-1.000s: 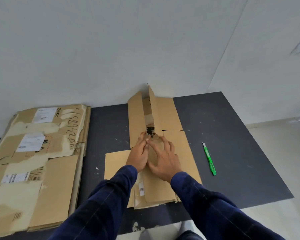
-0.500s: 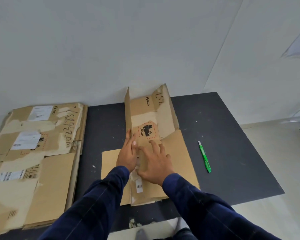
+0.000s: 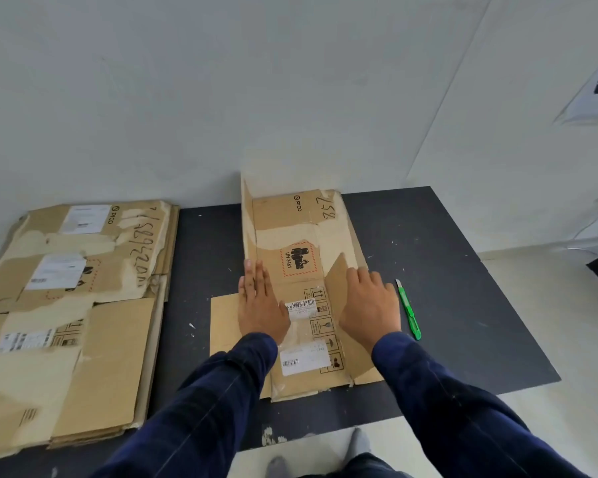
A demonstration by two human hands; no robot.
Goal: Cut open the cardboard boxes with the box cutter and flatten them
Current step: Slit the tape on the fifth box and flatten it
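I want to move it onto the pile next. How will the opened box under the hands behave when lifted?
Probably floppy at the folds: the opened box has several creased panels. Its left flap stands up, so it may spring back. Likely light, being thin sheet; held at one end, it would probably sag.

Opened box (image 3: pixel 290 232): "PICO", "UN 3481" in red-hatched label (image 3: pixel 296 258); flattened stack (image 3: pixel 83 339): "PICO", handwritten digits unclear
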